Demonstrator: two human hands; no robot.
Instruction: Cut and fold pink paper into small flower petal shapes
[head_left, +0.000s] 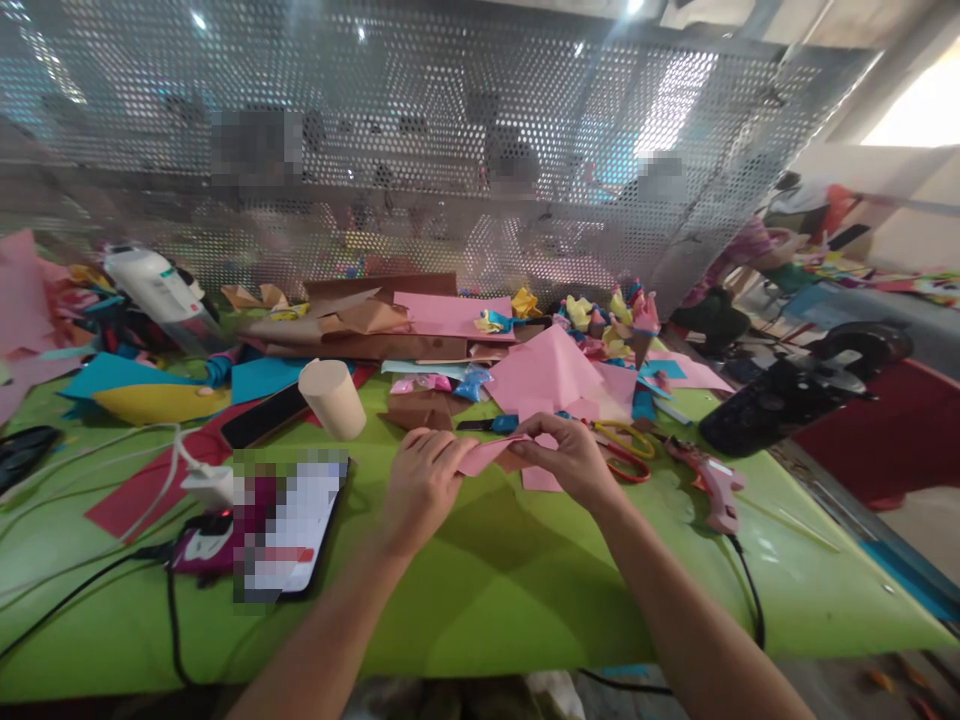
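Note:
Both my hands hold a small piece of pink paper (487, 456) just above the green table. My left hand (426, 485) is closed on its left end, the fingers curled over the top. At the other end my right hand (574, 460) pinches the paper between thumb and fingers. Another pink paper piece (541, 478) lies beneath the right hand. Just beyond the hands is a craft knife (491, 424) with a blue part. Scissors (626, 440) with yellow and red handles lie right of my right hand, and a cardboard tube (332, 398) stands to the left.
A pink glue gun (716, 485) with a black cord lies on the right, near a dark bottle (772, 400). On the left are a phone (300, 525), a power strip (202, 545) and cables. Coloured paper (544, 365) is piled before a perforated metal screen (420, 150).

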